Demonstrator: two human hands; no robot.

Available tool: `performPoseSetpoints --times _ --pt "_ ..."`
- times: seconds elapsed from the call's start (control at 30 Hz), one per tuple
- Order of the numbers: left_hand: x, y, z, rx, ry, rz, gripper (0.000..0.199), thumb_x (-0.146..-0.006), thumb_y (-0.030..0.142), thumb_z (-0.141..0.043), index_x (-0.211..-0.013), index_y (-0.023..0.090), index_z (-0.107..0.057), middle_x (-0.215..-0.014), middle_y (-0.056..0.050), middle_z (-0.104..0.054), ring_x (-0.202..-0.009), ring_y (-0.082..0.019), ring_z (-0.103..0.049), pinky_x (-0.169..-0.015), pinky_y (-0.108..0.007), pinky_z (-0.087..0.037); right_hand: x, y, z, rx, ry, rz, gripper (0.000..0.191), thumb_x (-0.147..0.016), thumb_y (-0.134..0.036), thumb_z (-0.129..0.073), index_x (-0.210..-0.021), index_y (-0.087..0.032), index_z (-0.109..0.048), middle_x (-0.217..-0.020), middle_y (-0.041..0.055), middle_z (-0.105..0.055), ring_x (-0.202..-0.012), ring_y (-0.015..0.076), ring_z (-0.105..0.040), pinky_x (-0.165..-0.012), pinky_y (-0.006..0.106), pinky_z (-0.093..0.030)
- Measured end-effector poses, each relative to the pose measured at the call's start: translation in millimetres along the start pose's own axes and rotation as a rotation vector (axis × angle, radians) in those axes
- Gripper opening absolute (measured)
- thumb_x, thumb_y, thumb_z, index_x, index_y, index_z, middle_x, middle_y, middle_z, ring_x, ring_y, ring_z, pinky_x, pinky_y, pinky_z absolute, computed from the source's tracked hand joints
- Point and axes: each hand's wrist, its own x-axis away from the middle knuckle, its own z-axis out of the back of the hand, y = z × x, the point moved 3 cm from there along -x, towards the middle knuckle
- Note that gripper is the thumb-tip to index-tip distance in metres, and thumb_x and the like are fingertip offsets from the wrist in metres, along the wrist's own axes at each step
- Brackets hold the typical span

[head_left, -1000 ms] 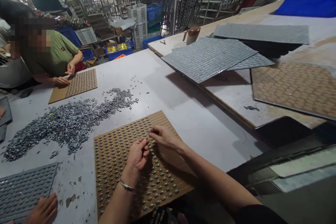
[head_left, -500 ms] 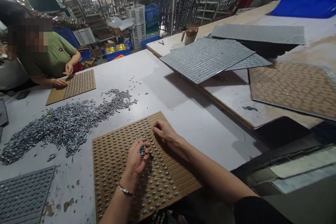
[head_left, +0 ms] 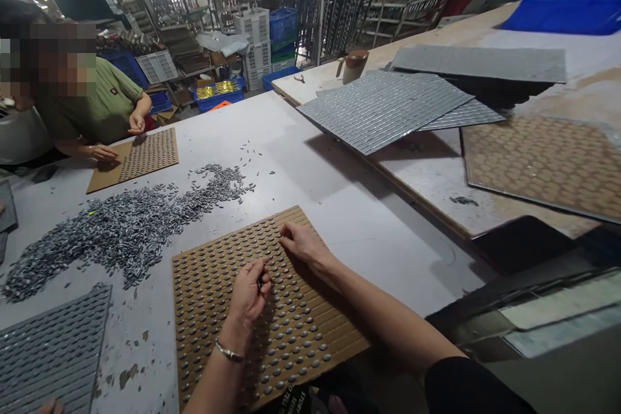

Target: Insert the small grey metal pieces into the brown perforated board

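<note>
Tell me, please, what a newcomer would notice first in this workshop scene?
First, the long heap of small grey metal pieces strewn across the grey table, left of centre. Next, the brown pegged board at the near edge, where the left hand pinches a few pieces and the right hand rests on the board's far part. At right, ribbed grey sheets lie stacked on a second bench.
</note>
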Motion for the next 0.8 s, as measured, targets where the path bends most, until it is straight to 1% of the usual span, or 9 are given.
performPoseSetpoints --times 0.1,0.2,0.33,0.4,0.5,0.57,0.63,0.7,0.8 --pt "-1 3 -3.3 0.048 -0.046 0.011 0.037 -0.061 0.023 -0.085 -0.09 0.009 -0.067 -0.075 -0.003 -0.058 -0.06 -0.005 -0.05 -0.044 -0.012 -0.035 -4 2 -1 0.049 0.024 -0.014 0.007 -0.079 -0.014 -0.056 -0.081 -0.017 -0.061 -0.072 0.001 -0.063 -0.065 0.0132 -0.052 -0.061 0.024 -0.035" --pt "-4 5 -6.1 0.078 -0.04 0.004 0.032 -0.06 0.02 -0.085 -0.082 0.01 -0.064 -0.076 -0.003 -0.059 -0.058 -0.005 -0.049 -0.042 -0.011 -0.034 1 -3 3 0.045 0.053 -0.003 0.006 -0.08 -0.015 -0.056 -0.082 -0.017 -0.062 -0.073 0.0019 -0.063 -0.065 0.0134 -0.052 -0.061 0.024 -0.034" --pt "-4 1 -9.0 0.088 0.003 0.03 0.037 -0.057 0.025 -0.087 -0.074 0.011 -0.058 -0.07 -0.002 -0.057 -0.053 -0.004 -0.045 -0.036 -0.01 -0.028 26 -25 8 -0.2 0.006 0.112 0.01 -0.085 -0.024 -0.057 -0.08 -0.017 -0.064 -0.071 -0.0004 -0.063 -0.064 0.012 -0.053 -0.061 0.023 -0.038" --pt "-1 -2 -13.2 0.044 -0.012 0.047 0.038 -0.057 0.026 -0.087 -0.076 0.011 -0.059 -0.068 0.0 -0.055 -0.051 -0.003 -0.043 -0.034 -0.01 -0.025 43 -36 11 -0.328 -0.035 0.131 0.011 -0.085 -0.025 -0.058 -0.08 -0.017 -0.065 -0.07 -0.0011 -0.064 -0.064 0.0113 -0.054 -0.061 0.022 -0.04" --pt "4 -6 -20.3 -0.031 -0.064 0.051 0.041 -0.058 0.027 -0.087 -0.086 0.01 -0.062 -0.068 0.003 -0.053 -0.048 -0.002 -0.041 -0.033 -0.009 -0.025 63 -46 15 -0.402 -0.003 0.127 0.01 -0.085 -0.02 -0.057 -0.08 -0.017 -0.065 -0.072 -0.0017 -0.064 -0.067 0.0107 -0.056 -0.062 0.02 -0.041" --pt "1 -7 -22.5 -0.045 -0.086 0.061 0.038 -0.06 0.025 -0.086 -0.085 0.01 -0.062 -0.067 0.004 -0.052 -0.05 -0.002 -0.043 -0.035 -0.009 -0.029 66 -45 14 -0.391 0.005 0.128 0.008 -0.083 -0.018 -0.058 -0.079 -0.017 -0.065 -0.072 -0.0023 -0.064 -0.066 0.0104 -0.056 -0.061 0.019 -0.042" --pt "-7 -9 -22.4 -0.032 -0.075 0.09 0.032 -0.061 0.023 -0.084 -0.08 0.011 -0.061 -0.064 0.005 -0.049 -0.048 -0.002 -0.042 -0.035 -0.01 -0.03 64 -40 11 -0.367 0.028 0.125 0.004 -0.082 -0.019 -0.061 -0.08 -0.018 -0.064 -0.074 -0.0026 -0.063 -0.068 0.01 -0.056 -0.061 0.018 -0.042" --pt "-12 -10 -22.2 -0.029 -0.077 0.126 0.028 -0.065 0.021 -0.081 -0.082 0.011 -0.061 -0.063 0.005 -0.049 -0.048 -0.003 -0.043 -0.036 -0.011 -0.032 59 -32 7 -0.359 0.029 0.097 0.004 -0.082 -0.019 -0.06 -0.082 -0.018 -0.064 -0.074 -0.003 -0.063 -0.066 0.0094 -0.056 -0.06 0.017 -0.041" --pt "-12 -7 -19.6 -0.033 -0.043 0.118 0.023 -0.072 0.019 -0.073 -0.091 0.011 -0.063 -0.072 0.0 -0.059 -0.054 -0.006 -0.05 -0.04 -0.014 -0.037 51 -21 7 -0.297 0.052 -0.014 0.008 -0.083 -0.019 -0.056 -0.082 -0.018 -0.064 -0.073 -0.0026 -0.064 -0.065 0.0095 -0.056 -0.057 0.017 -0.04"
